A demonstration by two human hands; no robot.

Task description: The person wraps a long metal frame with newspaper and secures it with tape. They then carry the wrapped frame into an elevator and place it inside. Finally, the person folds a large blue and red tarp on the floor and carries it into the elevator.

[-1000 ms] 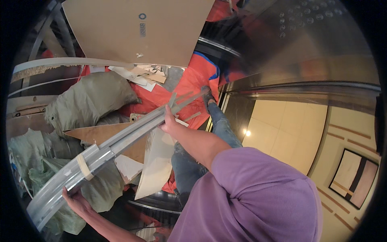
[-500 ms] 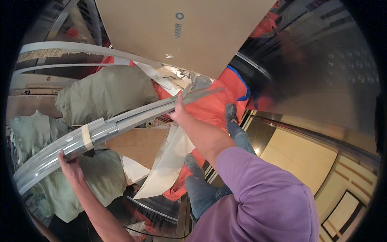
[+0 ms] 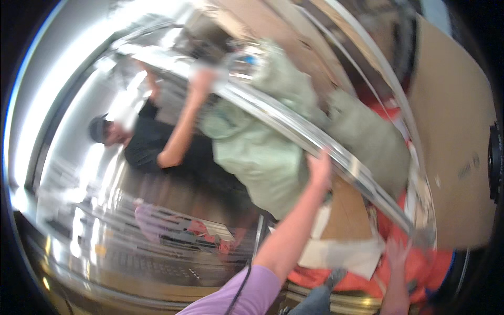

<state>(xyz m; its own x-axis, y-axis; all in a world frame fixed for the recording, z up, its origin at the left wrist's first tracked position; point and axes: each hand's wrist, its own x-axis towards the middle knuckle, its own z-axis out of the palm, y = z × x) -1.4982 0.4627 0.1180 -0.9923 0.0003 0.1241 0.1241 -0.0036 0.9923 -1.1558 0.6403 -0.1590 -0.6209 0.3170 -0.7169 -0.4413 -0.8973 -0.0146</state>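
A long bundle of shiny metal strips (image 3: 278,116) slants across the view, from the upper left down to the lower right, with a pale tape band near its lower end. My left hand (image 3: 319,169) grips its near edge, ahead of that band. Just below the lower end, my right hand (image 3: 397,253) has its fingers spread; blur hides whether they touch the strips. At the upper left a co-worker in a black shirt (image 3: 157,136) and dark cap has a raised hand (image 3: 202,80) at the bundle.
Stuffed green sacks (image 3: 260,170) lie under and beside the bundle, with another sack (image 3: 370,142) beyond it. A large cardboard sheet (image 3: 457,136) stands at the right. Brown board (image 3: 344,215), white board (image 3: 336,257) and red sheeting (image 3: 433,262) cover the floor. A shiny metal wall is at the left.
My view has swung left, bringing the co-worker into sight. My left hand stays on the bundle. My right hand, which gripped the strips, is now below their end with fingers apart.
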